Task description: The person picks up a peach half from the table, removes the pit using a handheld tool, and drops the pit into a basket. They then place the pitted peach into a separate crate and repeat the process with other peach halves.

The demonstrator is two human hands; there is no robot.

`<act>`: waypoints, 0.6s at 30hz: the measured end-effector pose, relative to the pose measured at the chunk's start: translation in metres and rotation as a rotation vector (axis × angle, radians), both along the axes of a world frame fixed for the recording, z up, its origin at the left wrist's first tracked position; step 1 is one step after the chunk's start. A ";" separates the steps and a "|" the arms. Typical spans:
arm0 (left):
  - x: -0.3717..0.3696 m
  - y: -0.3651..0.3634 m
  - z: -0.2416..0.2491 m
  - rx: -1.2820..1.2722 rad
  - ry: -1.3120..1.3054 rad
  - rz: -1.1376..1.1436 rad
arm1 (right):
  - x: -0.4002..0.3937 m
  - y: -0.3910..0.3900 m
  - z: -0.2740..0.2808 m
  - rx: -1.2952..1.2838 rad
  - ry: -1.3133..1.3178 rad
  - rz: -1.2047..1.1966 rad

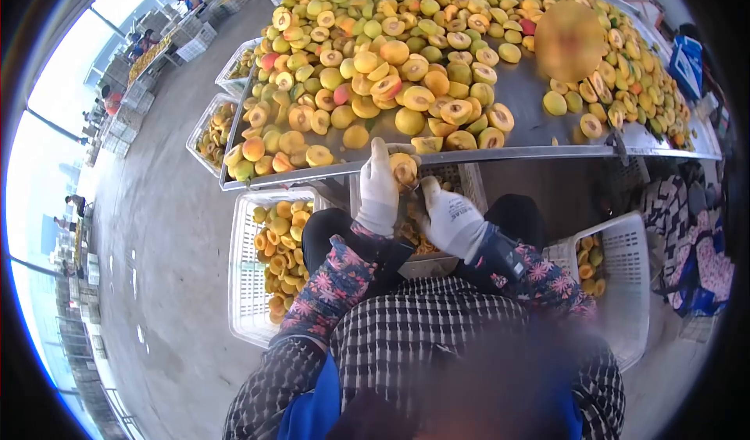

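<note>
My left hand, in a white glove, holds a halved yellow peach at the table's front edge, cut face towards me. Close to the fruit's lower right side is my right hand, also gloved in white, with its fingers closed. A thin dark thing seems to stick out of those fingers towards the peach, too small to name. Just beyond both hands, many peach halves lie heaped on a metal table, several showing their stones. Below my hands, between my knees, a crate holds more fruit pieces.
A white crate of pitted halves stands at my left, another white crate with some fruit at my right. Two more crates sit by the table's left end. A blue container is at far right. People work at distant tables on the left.
</note>
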State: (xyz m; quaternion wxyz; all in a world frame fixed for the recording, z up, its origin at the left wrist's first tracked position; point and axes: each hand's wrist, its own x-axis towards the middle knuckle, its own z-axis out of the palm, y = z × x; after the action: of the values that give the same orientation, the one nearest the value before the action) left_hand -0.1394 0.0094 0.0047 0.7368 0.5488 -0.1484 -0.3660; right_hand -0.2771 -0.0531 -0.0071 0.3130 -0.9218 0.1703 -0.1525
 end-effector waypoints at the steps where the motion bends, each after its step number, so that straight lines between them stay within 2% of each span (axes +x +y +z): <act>1: 0.000 -0.002 0.002 0.010 -0.085 0.002 | 0.001 0.004 -0.007 0.096 -0.040 -0.004; 2: 0.000 -0.002 0.002 0.022 -0.166 0.006 | 0.001 0.006 -0.011 0.194 -0.077 -0.006; 3: -0.002 -0.001 0.002 0.036 -0.245 0.012 | 0.000 0.004 -0.013 0.186 -0.102 -0.014; 6: -0.011 -0.004 0.015 -0.136 0.013 0.038 | -0.003 -0.004 0.011 0.056 -0.051 -0.030; 9: -0.013 -0.013 0.002 -0.299 0.016 0.166 | 0.001 -0.003 -0.001 0.253 -0.096 -0.008; 10: -0.008 -0.010 -0.003 -0.268 0.013 0.105 | 0.001 -0.004 -0.005 0.342 -0.102 0.014; 13: -0.001 -0.001 -0.004 -0.179 -0.048 -0.004 | -0.008 -0.013 0.007 0.325 -0.034 0.110; 16: 0.008 -0.001 -0.003 -0.042 -0.213 -0.179 | -0.014 -0.011 0.013 0.136 0.068 0.047; 17: 0.006 -0.002 -0.001 -0.071 -0.183 -0.191 | -0.014 -0.010 0.004 0.094 -0.019 0.067; 18: 0.010 -0.001 -0.003 -0.076 -0.214 -0.240 | -0.014 -0.010 0.005 0.437 0.011 0.099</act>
State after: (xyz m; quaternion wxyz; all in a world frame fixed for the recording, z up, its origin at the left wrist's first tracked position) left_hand -0.1298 0.0089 0.0020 0.6880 0.5347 -0.3041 -0.3851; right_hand -0.2916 -0.0627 -0.0022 0.5115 -0.8401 0.1555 -0.0914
